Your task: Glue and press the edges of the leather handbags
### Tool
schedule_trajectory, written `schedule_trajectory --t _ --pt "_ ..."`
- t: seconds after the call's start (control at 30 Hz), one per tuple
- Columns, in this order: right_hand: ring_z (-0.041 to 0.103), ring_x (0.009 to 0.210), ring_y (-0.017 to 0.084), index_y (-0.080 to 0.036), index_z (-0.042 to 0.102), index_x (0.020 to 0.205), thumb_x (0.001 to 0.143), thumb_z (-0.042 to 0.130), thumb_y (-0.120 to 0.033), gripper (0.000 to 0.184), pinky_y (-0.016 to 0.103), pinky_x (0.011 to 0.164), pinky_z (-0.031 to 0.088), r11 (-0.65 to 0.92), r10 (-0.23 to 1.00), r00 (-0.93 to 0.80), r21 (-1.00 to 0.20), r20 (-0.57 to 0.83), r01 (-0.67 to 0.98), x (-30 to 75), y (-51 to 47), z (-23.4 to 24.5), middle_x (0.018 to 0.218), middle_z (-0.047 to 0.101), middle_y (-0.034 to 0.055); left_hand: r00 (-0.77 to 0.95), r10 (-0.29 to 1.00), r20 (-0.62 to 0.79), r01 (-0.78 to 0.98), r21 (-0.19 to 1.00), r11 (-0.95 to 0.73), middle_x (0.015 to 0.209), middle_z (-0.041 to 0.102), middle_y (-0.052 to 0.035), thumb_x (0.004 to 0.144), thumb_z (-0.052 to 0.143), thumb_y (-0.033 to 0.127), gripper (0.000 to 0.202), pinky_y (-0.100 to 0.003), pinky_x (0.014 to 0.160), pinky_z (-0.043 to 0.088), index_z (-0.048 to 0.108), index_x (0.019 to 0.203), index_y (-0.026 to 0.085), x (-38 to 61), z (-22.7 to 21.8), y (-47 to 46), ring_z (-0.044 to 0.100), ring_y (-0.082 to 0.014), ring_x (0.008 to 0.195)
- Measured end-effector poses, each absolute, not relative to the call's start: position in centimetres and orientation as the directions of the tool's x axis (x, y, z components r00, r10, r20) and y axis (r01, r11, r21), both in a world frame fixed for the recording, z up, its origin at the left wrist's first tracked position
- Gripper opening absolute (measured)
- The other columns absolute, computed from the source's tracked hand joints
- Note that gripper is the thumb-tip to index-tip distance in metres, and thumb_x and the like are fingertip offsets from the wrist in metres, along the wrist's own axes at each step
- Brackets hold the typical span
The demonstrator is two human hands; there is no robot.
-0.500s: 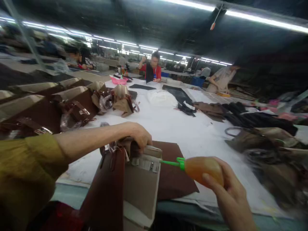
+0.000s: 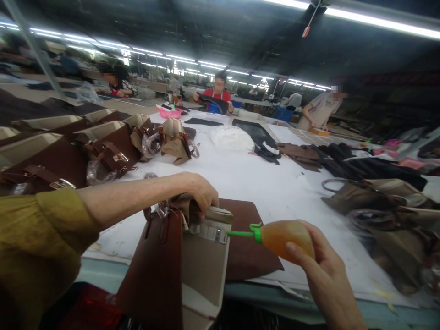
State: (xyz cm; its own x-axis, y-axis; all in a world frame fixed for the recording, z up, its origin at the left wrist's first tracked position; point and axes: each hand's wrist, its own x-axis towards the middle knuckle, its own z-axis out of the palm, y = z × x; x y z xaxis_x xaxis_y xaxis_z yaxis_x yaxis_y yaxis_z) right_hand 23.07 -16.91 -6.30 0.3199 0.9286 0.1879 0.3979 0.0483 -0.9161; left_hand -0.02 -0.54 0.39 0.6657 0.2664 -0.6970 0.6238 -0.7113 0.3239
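Observation:
A brown leather handbag (image 2: 154, 270) with a tan lining stands open at the table's near edge. My left hand (image 2: 201, 192) is closed over its top rim and flap. My right hand (image 2: 323, 270) grips an orange squeeze bottle (image 2: 285, 238) with a green nozzle. The nozzle tip (image 2: 230, 233) points left and nearly touches the bag's metal clasp plate (image 2: 211, 231). Under the bag lies a flat dark brown leather sheet (image 2: 247, 247).
A row of brown handbags (image 2: 103, 151) lines the left side of the white table (image 2: 268, 183). Tan bags and dark leather pieces (image 2: 371, 197) pile at the right. A white bag (image 2: 232, 137) and black pieces lie farther back. Other people work at the far end.
The bottle and my right hand have shifted slightly left and up toward the bag's clasp. My left hand stays on the bag's top. The far person lowered an arm.

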Motion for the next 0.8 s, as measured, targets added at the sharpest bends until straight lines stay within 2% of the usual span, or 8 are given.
schedule_trajectory --t 0.17,0.4,0.6,0.67,0.8 --pt "0.060 0.079 0.021 -0.022 0.052 0.106 0.066 0.067 -0.040 0.047 0.024 0.064 0.053 0.036 0.954 0.260 -0.913 0.153 0.406 23.3 -17.6 -6.5 0.090 0.064 0.0032 0.665 0.245 -0.705 0.620 0.339 -0.708 0.085 0.067 -0.0030 0.061 0.058 0.017 0.040 -0.021 0.052 0.041 0.064 0.101 0.014 0.1 0.2 -0.4 0.054 -0.0147 0.064" --pt "0.060 0.078 0.021 -0.022 0.052 0.104 0.065 0.067 -0.041 0.045 0.025 0.061 0.052 0.058 0.929 0.322 -0.930 0.184 0.364 22.6 -16.4 -6.0 0.090 0.063 0.0029 0.664 0.235 -0.710 0.617 0.343 -0.709 0.092 0.068 -0.0030 0.062 0.060 0.017 0.046 -0.021 0.059 0.043 0.061 0.108 0.015 0.2 -0.2 -0.1 0.054 -0.0144 0.068" --pt "0.061 0.080 0.022 -0.022 0.052 0.105 0.064 0.068 -0.040 0.047 0.028 0.065 0.052 0.062 0.922 0.337 -0.931 0.192 0.361 22.6 -16.4 -6.2 0.093 0.064 0.0036 0.677 0.230 -0.700 0.622 0.376 -0.687 0.095 0.067 -0.0020 0.061 0.061 0.015 0.048 -0.021 0.062 0.043 0.061 0.109 0.016 0.2 -0.2 -0.1 0.055 -0.0142 0.069" --pt "0.061 0.079 0.022 -0.022 0.053 0.104 0.064 0.068 -0.041 0.048 0.027 0.062 0.053 0.045 0.920 0.345 -0.927 0.183 0.371 22.9 -16.7 -6.1 0.092 0.064 0.0037 0.672 0.239 -0.701 0.632 0.375 -0.678 0.092 0.067 -0.0016 0.060 0.062 0.013 0.048 -0.021 0.060 0.043 0.062 0.108 0.016 0.4 0.0 -0.3 0.054 -0.0137 0.066" --pt "0.061 0.078 0.022 -0.022 0.055 0.102 0.064 0.067 -0.043 0.045 0.025 0.059 0.052 0.010 0.913 0.371 -0.921 0.168 0.391 23.4 -17.3 -5.6 0.090 0.065 0.0026 0.656 0.254 -0.710 0.647 0.357 -0.674 0.074 0.066 -0.0005 0.059 0.063 0.015 0.036 -0.020 0.051 0.039 0.067 0.095 0.014 0.5 0.2 -0.5 0.050 -0.0123 0.057"
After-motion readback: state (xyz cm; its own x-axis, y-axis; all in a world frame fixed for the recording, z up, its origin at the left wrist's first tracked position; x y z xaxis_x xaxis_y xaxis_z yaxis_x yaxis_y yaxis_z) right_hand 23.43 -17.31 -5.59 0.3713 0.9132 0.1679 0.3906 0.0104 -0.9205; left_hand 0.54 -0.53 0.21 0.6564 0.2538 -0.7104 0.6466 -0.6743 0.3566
